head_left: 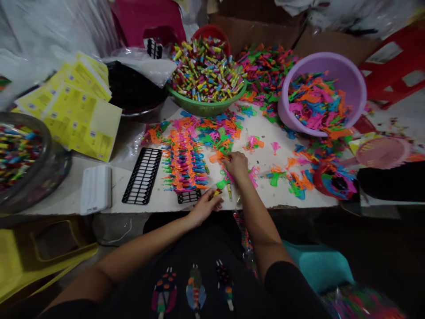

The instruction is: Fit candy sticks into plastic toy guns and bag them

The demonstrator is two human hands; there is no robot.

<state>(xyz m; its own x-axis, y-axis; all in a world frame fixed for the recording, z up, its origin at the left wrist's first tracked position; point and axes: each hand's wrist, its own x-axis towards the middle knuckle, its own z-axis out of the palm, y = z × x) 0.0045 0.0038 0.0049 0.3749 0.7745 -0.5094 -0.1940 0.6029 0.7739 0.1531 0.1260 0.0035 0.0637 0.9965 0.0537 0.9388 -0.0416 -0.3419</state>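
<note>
Near the table's front edge, my left hand (pixel 206 206) is closed, with a small yellow and red tube (pixel 217 192) pinched at its fingertips. My right hand (pixel 237 165) reaches farther forward, its fingers bent down on an orange plastic piece (pixel 217 157) at the edge of the loose pile. Between the hands lie a green piece (pixel 222 184) and a small yellow tube (pixel 229 192). Left of them, rows of colourful plastic pieces (pixel 186 164) sit on a black rack (pixel 189 196), mostly covered. Another black rack (pixel 142 176) holds nothing.
A green basin (pixel 207 108) of small tubes stands behind, with a purple basin (pixel 357 93) of plastic pieces at right. Yellow printed sheets (pixel 78 119), a white box (pixel 96 188) and a clear tub (pixel 55 164) are at left. A red bowl (pixel 320 182) stands right.
</note>
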